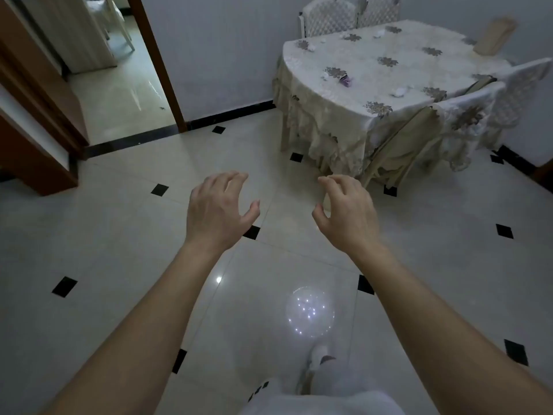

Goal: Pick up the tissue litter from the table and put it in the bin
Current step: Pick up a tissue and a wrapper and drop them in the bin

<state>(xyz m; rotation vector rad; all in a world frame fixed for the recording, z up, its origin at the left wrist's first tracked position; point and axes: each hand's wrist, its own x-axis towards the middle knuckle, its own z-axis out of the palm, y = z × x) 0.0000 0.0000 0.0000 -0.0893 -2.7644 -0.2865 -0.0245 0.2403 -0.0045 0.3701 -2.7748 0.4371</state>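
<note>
Plainly, nothing has been picked up yet. The person stands on the tiled floor (125, 229) with both bare arms stretched forward, and the table (368, 94) lies well ahead and off to their right, against the far wall. Both hands hold nothing: the left hand (217, 209) has its fingers loosely curled and fanned apart, thumb out to the side, and the right hand (347, 212) is much the same, fingers bent and separated with no pinch between them.

The tissue litter sits on the patterned cloth as small white wads. One wad (400, 91) lies close to the table's near edge, by the draped chair (466, 115); another (311, 46) rests near the far left corner, and more pale scraps (380, 32) dot the far edge (too small to count with any confidence). A little purple object (344, 80) lies toward the left edge; whether it is litter I cannot tell.

What matters for the coming move is direction: the wads lie ahead and to the right of the fingers, so the right hand is the nearer one, and the near-edge wad looks the likeliest first target. No bin is in view.
</note>
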